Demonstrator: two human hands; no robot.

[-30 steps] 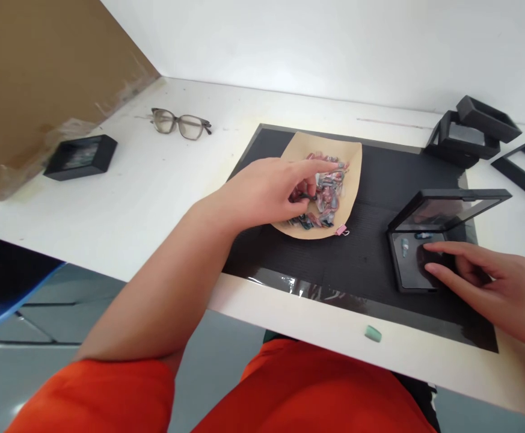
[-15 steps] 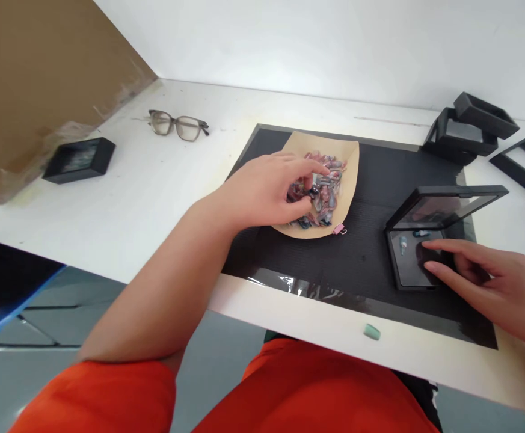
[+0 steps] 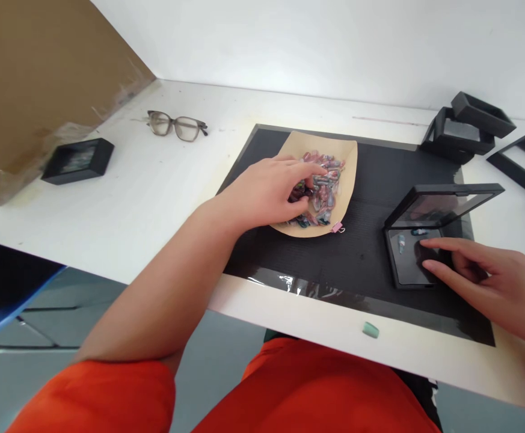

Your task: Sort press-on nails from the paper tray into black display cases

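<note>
The left hand (image 3: 276,191) has its index finger stretched, apart from the thumb, over the heap of small glossy pink and blue-grey pieces (image 3: 328,187); whether the curled fingers pinch one, I cannot tell. The right hand (image 3: 499,273) holds index finger and thumb spread over the open black case with clear-windowed lid (image 3: 391,261), where two tiny blue-green pieces (image 3: 402,243) lie. The heap rests in the shallow tan paper tray (image 3: 347,192). In my judgement, light fingertips should part the pieces, without pressing the tray.
</note>
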